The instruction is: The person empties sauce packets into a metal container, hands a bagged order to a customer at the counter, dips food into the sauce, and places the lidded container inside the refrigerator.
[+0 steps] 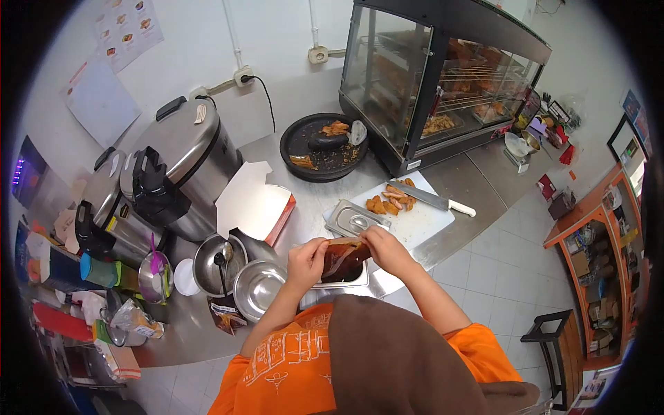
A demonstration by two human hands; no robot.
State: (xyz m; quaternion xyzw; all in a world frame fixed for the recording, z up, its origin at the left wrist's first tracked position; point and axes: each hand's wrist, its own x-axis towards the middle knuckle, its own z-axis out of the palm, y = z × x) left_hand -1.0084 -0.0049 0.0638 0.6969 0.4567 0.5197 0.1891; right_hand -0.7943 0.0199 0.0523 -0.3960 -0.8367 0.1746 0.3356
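Both hands pinch the top edge of the dark brown sauce-filled plastic bag (pixel 344 257) above the rectangular steel tray (pixel 341 279): left hand (pixel 305 261), right hand (pixel 384 249); judged mid-opening — next, keep the bag mouth over the tray

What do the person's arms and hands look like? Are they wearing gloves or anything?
No gloves: the left hand and the right hand are both bare, with no rings, watch or bracelets that I can see. The forearms are bare too. Short orange sleeves end near the elbows, and the orange shirt has white line drawings printed on it. A brown cloth hangs down the middle.
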